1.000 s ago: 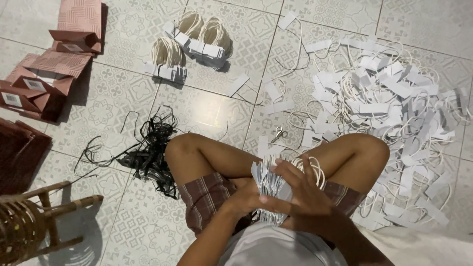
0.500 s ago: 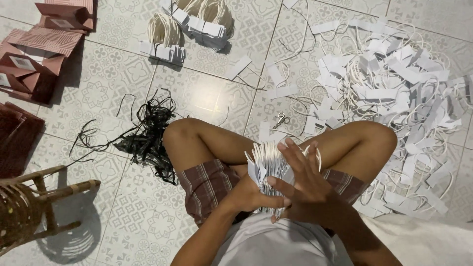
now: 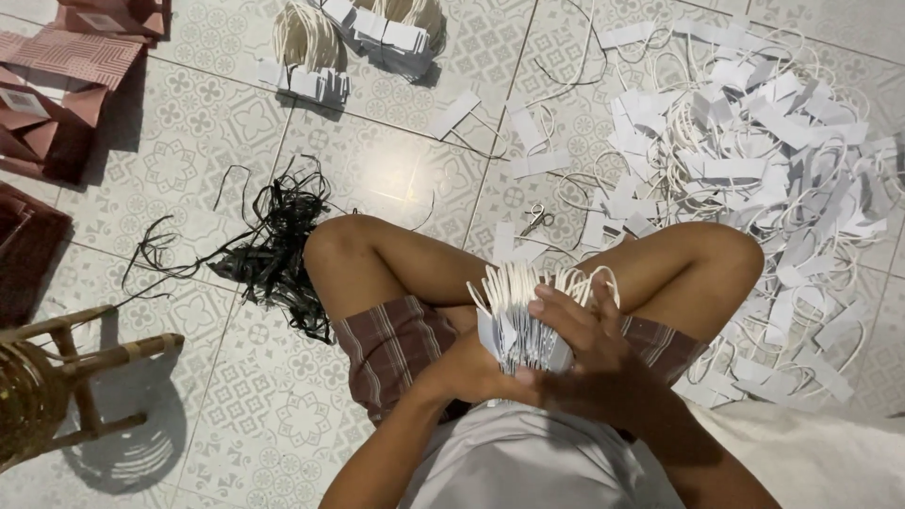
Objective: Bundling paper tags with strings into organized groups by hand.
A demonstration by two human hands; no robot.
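Both hands clamp the bundle of white handle strips point(image 3: 528, 316) over the lap. Left hand point(image 3: 471, 369) grips underneath; right hand point(image 3: 589, 353) fingers point(image 3: 566, 306) pressed together across it. Loose strips pile point(image 3: 754, 151) lies on the floor's right side.

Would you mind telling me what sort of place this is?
Probably a home floor used for making paper bags: patterned floor tiles, a heap of white paper strips with cord handles, and folded pink paper bags.

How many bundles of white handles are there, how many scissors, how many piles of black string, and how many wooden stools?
Bundles of white handles: 3, one in the hands, two on the floor
Scissors: 1
Piles of black string: 1
Wooden stools: 1
Total: 6
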